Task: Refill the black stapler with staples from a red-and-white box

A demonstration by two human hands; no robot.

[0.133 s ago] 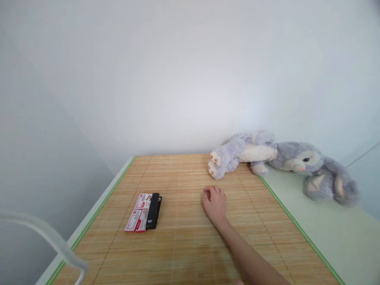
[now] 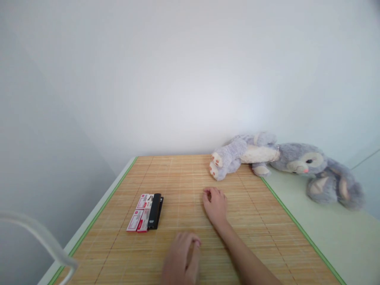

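Right of the long black stapler (image 2: 154, 211), the right hand (image 2: 215, 206) is curling its fingers inward; the blurred left hand (image 2: 181, 259), nearer than the stapler, is curling too. Can't tell whether tips are meeting! Small red-and-white boxes (image 2: 143, 219) are hugging the stapler's left side; woven bamboo mat (image 2: 184, 178) is stretching beyond, its green edge (image 2: 97, 213) running leftward of it.

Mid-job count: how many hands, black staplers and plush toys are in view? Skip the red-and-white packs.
Hands: 2 (left hand, right hand)
Black stapler: 1
Plush toy: 1
Total: 4
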